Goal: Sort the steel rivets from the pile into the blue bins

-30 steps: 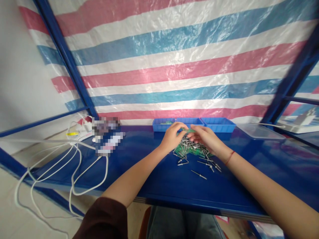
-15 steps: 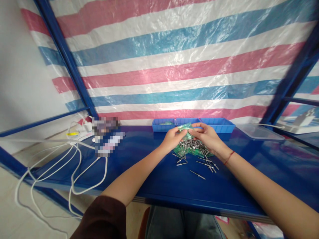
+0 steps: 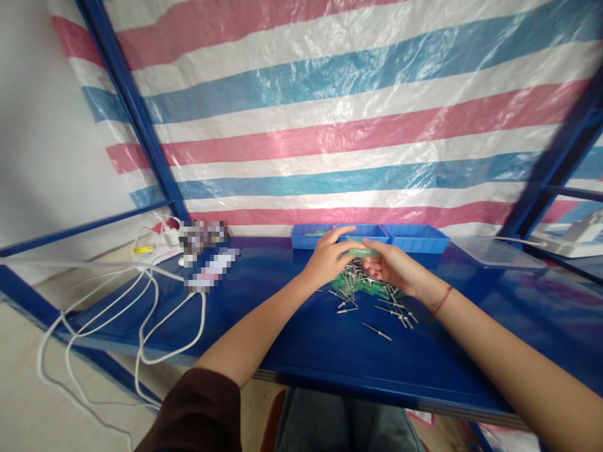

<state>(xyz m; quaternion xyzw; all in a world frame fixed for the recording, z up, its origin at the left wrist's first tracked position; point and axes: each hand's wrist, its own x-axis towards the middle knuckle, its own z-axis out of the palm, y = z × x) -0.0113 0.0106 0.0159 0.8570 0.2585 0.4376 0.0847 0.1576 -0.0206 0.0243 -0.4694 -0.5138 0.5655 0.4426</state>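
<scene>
A small green plastic packet (image 3: 362, 252) lies between my two hands, above a pile of metal rivets (image 3: 351, 279) with green plastic under and around it. My right hand (image 3: 389, 263) holds the packet from the right, its lower fingers curled. On the other side, my left hand (image 3: 327, 257) has its fingers apart, with the thumb side near the packet's left end; whether they touch cannot be told. Several rivets lie loose in front of the pile, and one single rivet (image 3: 377, 331) sits closest to the table's front edge.
Three blue bins (image 3: 417, 240) stand in a row behind my hands, the left one holding green packets. A clear flat lid (image 3: 499, 253) lies at the right. White cables (image 3: 202, 320) and a blurred-out item cover the left of the blue table (image 3: 306, 358).
My left hand has opened its fingers and lifted them off the packet's top. The packet now lies flatter, beside my right hand's fingers. The view has shifted slightly.
</scene>
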